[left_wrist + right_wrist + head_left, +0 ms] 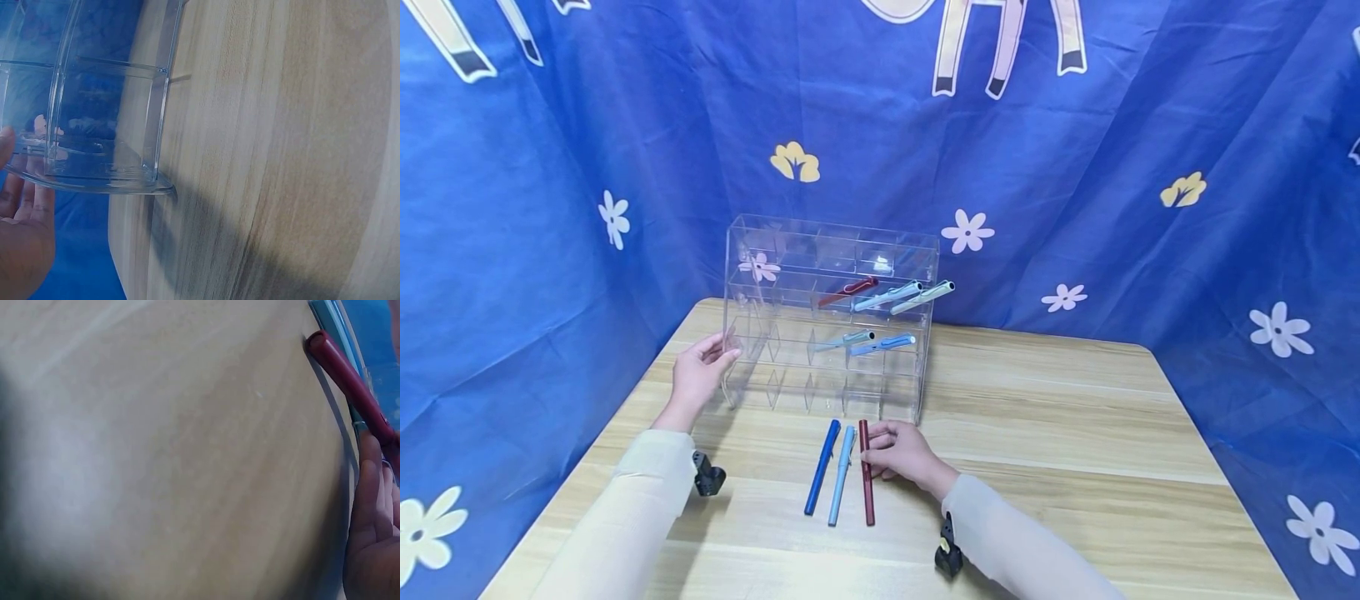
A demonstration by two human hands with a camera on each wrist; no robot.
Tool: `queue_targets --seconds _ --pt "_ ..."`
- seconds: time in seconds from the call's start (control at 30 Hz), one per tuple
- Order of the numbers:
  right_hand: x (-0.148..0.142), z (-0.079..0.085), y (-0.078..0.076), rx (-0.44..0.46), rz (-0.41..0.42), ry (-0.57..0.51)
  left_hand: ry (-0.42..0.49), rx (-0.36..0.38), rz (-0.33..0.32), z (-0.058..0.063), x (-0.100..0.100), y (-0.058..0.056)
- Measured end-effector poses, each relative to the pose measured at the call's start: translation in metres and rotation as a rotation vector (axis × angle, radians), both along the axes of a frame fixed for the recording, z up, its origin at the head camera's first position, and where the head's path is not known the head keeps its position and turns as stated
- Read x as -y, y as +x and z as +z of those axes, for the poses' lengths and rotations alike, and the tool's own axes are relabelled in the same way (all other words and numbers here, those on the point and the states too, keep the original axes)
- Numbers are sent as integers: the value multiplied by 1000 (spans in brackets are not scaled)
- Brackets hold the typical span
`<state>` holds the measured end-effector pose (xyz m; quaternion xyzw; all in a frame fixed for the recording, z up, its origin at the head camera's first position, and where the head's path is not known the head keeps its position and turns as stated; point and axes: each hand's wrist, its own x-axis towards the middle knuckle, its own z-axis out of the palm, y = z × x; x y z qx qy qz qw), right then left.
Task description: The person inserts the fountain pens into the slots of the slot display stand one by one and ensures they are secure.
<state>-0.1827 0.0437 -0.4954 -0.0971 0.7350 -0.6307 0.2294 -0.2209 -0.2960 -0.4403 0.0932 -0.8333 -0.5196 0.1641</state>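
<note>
A clear acrylic pen rack (790, 358) with rows of compartments stands upright on the table. My left hand (695, 379) holds its left side edge; in the left wrist view the thumb and the fingers (44, 203) lie on either side of the clear panel (94, 182). My right hand (910, 454) pinches a dark red pen (868, 496) in front of the rack. In the right wrist view one end of this red pen (340, 365) points away from the fingers. Left of it lie a light blue pen (838, 492) and a dark blue pen (820, 479).
Several pens slant out of the rack's right-hand compartments: a red one (850, 290), a light blue one (891, 296), a pale green one (925, 297), and two bluish ones lower down. A blue patterned curtain (880, 125) hangs behind the wooden table (1075, 467).
</note>
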Motion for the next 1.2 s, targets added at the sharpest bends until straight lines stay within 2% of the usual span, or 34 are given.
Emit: queue_targets --seconds 0.43,0.87,1.2 --pt "-11 15 -7 -2 40 -92 10 -10 -1 -1 1 -1" --pt "-20 28 -12 -50 76 -113 21 2 -9 1 1 2" --pt "-27 37 -13 22 78 -208 25 -1 -7 0 1 1"
